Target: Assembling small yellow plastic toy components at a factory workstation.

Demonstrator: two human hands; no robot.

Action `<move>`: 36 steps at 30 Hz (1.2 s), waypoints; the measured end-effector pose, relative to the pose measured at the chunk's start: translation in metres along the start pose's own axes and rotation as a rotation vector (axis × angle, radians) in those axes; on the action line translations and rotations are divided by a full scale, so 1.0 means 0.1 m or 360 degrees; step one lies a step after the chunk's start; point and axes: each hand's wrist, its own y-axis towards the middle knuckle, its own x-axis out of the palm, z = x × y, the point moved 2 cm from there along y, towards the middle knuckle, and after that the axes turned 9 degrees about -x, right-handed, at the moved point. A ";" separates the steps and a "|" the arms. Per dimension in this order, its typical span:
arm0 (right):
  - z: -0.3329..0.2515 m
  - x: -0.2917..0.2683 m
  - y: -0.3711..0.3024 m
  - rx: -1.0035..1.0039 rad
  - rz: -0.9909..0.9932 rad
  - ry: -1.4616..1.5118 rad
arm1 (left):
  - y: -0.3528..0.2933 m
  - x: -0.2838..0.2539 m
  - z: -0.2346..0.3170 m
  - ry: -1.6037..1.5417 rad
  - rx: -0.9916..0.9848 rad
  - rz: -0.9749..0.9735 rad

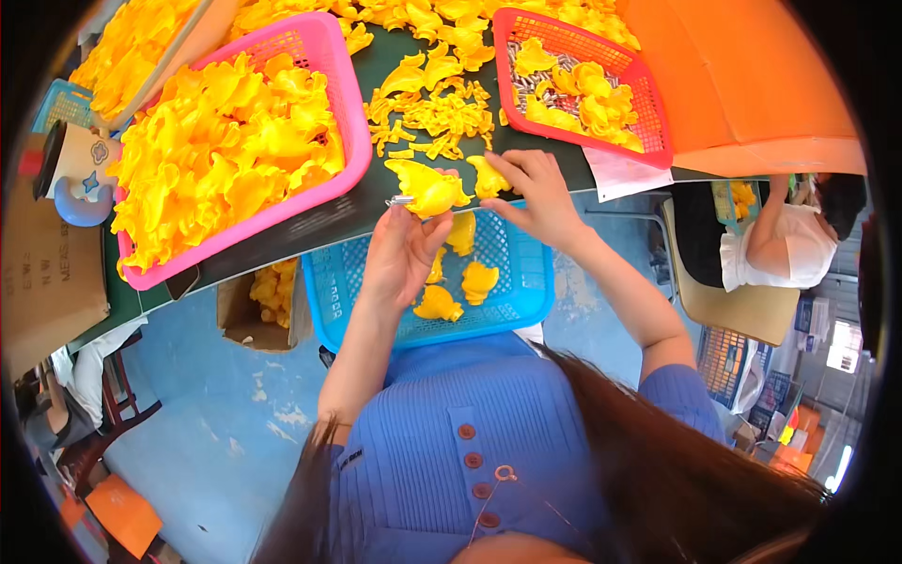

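Note:
My left hand [402, 252] holds a yellow moulded plastic piece [427, 188] with a curved, pointed outline, just over the table's front edge. A small silver metal cylinder [402, 199] sticks out at its left end, by my thumb. My right hand [542, 193] has its thumb and fingers bent around a smaller yellow plastic piece [489, 177], a little to the right of the first. Below both hands a blue plastic basket [521, 301] rests at my lap, with several yellow pieces [480, 282] lying in it.
On the dark green tabletop [381, 66] lie loose yellow pieces and thin scraps [446, 122]. A pink basket [357, 122] heaped with yellow pieces stands left. A red basket [658, 122] with metal cylinders and yellow pieces stands right, beside orange sheeting [742, 75]. Another person [785, 235] sits at right.

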 end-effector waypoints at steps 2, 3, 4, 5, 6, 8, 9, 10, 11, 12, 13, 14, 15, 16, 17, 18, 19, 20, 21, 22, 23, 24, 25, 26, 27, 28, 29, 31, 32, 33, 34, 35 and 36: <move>-0.04 0.01 0.02 -0.0131 0.0253 0.0297 | 0.00 -0.02 0.03 -0.0139 0.0019 -0.0071; -0.07 -0.01 0.01 -0.0147 0.0241 0.0303 | -0.02 -0.01 0.00 -0.0146 0.0036 -0.0061; -0.09 -0.07 0.00 0.0016 0.0366 0.0591 | -0.03 0.01 -0.03 -0.0102 0.0035 -0.0034; -0.11 -0.12 -0.01 0.0185 0.0489 0.0878 | -0.03 0.03 -0.05 -0.0058 0.0031 -0.0007; -0.18 -0.20 0.07 0.0088 0.0678 0.1043 | -0.01 0.05 -0.02 0.0059 0.0050 -0.0017; -0.38 -0.38 0.17 -0.0005 0.0704 0.1253 | -0.01 0.05 -0.06 0.0137 0.0091 0.0016; -0.50 -0.46 0.20 -0.0084 0.0740 0.1452 | -0.02 0.06 -0.07 0.0215 0.0114 0.0039; -0.58 -0.50 0.23 -0.0080 0.0692 0.1508 | -0.03 0.05 -0.08 0.0218 0.0111 0.0039; -0.63 -0.52 0.23 -0.0078 0.0695 0.1510 | -0.03 0.03 -0.09 0.0255 0.0128 0.0043; -0.66 -0.52 0.24 -0.0073 0.0611 0.1484 | -0.02 0.02 -0.09 0.0290 0.0148 0.0045; -0.70 -0.51 0.24 -0.0070 0.0527 0.1458 | -0.02 0.02 -0.09 0.0292 0.0147 0.0045; -0.72 -0.49 0.25 -0.0048 0.0546 0.1539 | -0.02 0.03 -0.08 0.0292 0.0147 0.0057; -0.72 -0.48 0.25 -0.0050 0.0545 0.1541 | -0.02 0.04 -0.07 0.0291 0.0149 0.0072; -0.72 -0.46 0.25 -0.0026 0.0525 0.1541 | -0.03 0.05 -0.07 0.0292 0.0151 0.0073; -0.72 -0.45 0.25 -0.0003 0.0504 0.1541 | -0.03 0.05 -0.07 0.0300 0.0150 0.0084; -0.73 -0.45 0.25 -0.0004 0.0504 0.1541 | -0.03 0.06 -0.07 0.0308 0.0148 0.0094; -0.73 -0.45 0.24 0.0001 0.0480 0.1526 | -0.03 0.06 -0.07 0.0308 0.0149 0.0094; -0.73 -0.45 0.24 0.0006 0.0457 0.1510 | -0.03 0.06 -0.06 0.0301 0.0155 0.0094; -0.73 -0.45 0.24 0.0006 0.0458 0.1511 | -0.03 0.06 -0.06 0.0295 0.0160 0.0093; -0.74 -0.44 0.24 0.0012 0.0464 0.1525 | -0.03 0.06 -0.06 0.0295 0.0160 0.0093; -0.74 -0.44 0.24 0.0018 0.0471 0.1540 | -0.03 0.05 -0.06 0.0301 0.0160 0.0090; -0.74 -0.43 0.24 0.0016 0.0470 0.1541 | -0.03 0.05 -0.06 0.0307 0.0161 0.0088; -0.75 -0.43 0.24 0.0024 0.0481 0.1555 | -0.03 0.05 -0.06 0.0307 0.0162 0.0089; -0.74 -0.42 0.24 0.0031 0.0491 0.1569 | -0.04 0.05 -0.06 0.0307 0.0164 0.0091; -0.74 -0.42 0.25 0.0030 0.0491 0.1568 | -0.04 0.05 -0.05 0.0307 0.0164 0.0091; -0.74 -0.42 0.25 0.0039 0.0489 0.1577 | -0.04 0.06 -0.05 0.0306 0.0165 0.0091; -0.74 -0.42 0.25 0.0047 0.0487 0.1585 | -0.04 0.06 -0.05 0.0304 0.0166 0.0089; -0.75 -0.43 0.25 0.0049 0.0486 0.1585 | -0.04 0.07 -0.04 0.0302 0.0168 0.0087; -0.75 -0.43 0.25 0.0051 0.0485 0.1584 | -0.04 0.07 -0.04 0.0305 0.0170 0.0088; -0.75 -0.43 0.26 0.0051 0.0483 0.1585 | -0.04 0.07 -0.04 0.0307 0.0173 0.0090; -0.74 -0.43 0.26 0.0049 0.0482 0.1601 | -0.05 0.07 -0.03 0.0306 0.0174 0.0091; -0.74 -0.43 0.27 0.0048 0.0482 0.1617 | -0.05 0.07 -0.03 0.0318 0.0162 0.0091; -0.74 -0.43 0.27 0.0047 0.0479 0.1619 | -0.06 0.07 -0.02 0.0330 0.0152 0.0093</move>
